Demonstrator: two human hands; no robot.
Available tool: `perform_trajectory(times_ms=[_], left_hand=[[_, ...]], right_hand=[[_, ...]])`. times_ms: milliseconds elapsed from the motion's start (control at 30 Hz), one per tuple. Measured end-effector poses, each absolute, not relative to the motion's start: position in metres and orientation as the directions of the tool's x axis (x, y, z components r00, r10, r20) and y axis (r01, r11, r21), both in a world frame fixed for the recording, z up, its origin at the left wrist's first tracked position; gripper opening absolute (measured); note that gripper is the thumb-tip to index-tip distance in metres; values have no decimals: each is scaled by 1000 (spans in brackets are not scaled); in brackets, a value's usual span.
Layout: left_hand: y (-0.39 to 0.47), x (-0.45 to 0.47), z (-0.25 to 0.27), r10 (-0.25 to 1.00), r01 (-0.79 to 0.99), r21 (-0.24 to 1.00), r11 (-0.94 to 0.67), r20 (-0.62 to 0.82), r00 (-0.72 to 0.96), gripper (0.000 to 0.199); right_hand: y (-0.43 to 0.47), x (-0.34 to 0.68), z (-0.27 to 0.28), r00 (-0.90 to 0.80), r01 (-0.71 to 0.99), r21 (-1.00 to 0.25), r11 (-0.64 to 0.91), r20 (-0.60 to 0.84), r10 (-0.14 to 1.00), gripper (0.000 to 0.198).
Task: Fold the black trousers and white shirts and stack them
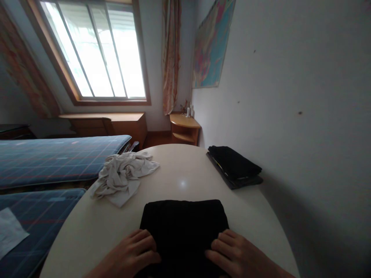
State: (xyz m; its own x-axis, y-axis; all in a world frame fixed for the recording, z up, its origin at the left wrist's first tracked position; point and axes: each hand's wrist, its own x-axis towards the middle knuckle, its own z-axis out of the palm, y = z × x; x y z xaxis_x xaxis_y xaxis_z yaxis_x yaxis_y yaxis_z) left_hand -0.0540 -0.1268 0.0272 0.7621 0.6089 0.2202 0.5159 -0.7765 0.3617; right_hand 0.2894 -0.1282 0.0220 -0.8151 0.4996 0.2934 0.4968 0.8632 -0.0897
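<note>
A black folded cloth, apparently a garment (184, 227), lies flat on the round cream table (179, 162) right in front of me. My left hand (137, 251) is at its left edge, fingers curled onto the fabric. At the opposite edge my right hand (230, 251) grips the cloth in the same way, thumb side inward. The cloth's near end runs out of the bottom of the view. Farther off to the right sits a stack of folded dark clothes (234, 164). Toward the left, a crumpled whitish cloth (124, 173) lies near the table's edge.
Left of the table stand beds with blue plaid mattresses (58, 158); a pale sheet (11, 229) lies on the nearer one. A white wall (290, 154) runs close along the right. Beyond are a wooden desk (130, 117) and a small corner shelf (185, 121).
</note>
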Motion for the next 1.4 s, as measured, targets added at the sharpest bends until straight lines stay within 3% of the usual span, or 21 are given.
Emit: perform_trajectory(times_ms=[67,133,233,267,367,467,567,833,967,1200,1400], left_hand=[[-121,-60,29,639,501,460,-733,213,739,18],[-108,-71,22,736,522,552,-650,285,614,17],[-77,-91,1,879,608,635,-477,336,338,31],[-67,-96,-5,900,632,641,-435,325,289,34],[-42,-106,-18,917,649,650,-395,243,315,39],[-30,-106,-21,902,635,666,-392,144,407,42],[-25,-103,-19,884,590,716,-373,80,461,43],[-27,-105,-14,883,433,867,-246,17,469,51],[-26,-103,-23,900,485,837,-255,22,434,46],[-24,-95,-30,926,555,786,-272,55,375,36],[-21,-90,-24,934,576,759,-305,120,336,35]], right_hand=[[-124,297,29,-812,459,-211,863,295,504,24],[-112,310,29,-751,451,-308,838,377,543,22],[-83,334,18,-467,587,-411,697,532,707,25],[-72,341,13,-355,652,-456,606,523,775,24],[-47,353,2,-257,686,-577,443,377,890,36],[-35,350,1,-403,601,-691,402,172,899,55],[-30,342,6,-514,536,-763,362,45,857,60],[-27,335,-4,-493,443,-840,315,66,868,44],[-28,327,-6,-411,454,-845,283,83,908,30],[-31,325,-2,-468,289,-932,219,62,882,25],[-23,332,-11,-371,336,-919,205,72,926,20]])
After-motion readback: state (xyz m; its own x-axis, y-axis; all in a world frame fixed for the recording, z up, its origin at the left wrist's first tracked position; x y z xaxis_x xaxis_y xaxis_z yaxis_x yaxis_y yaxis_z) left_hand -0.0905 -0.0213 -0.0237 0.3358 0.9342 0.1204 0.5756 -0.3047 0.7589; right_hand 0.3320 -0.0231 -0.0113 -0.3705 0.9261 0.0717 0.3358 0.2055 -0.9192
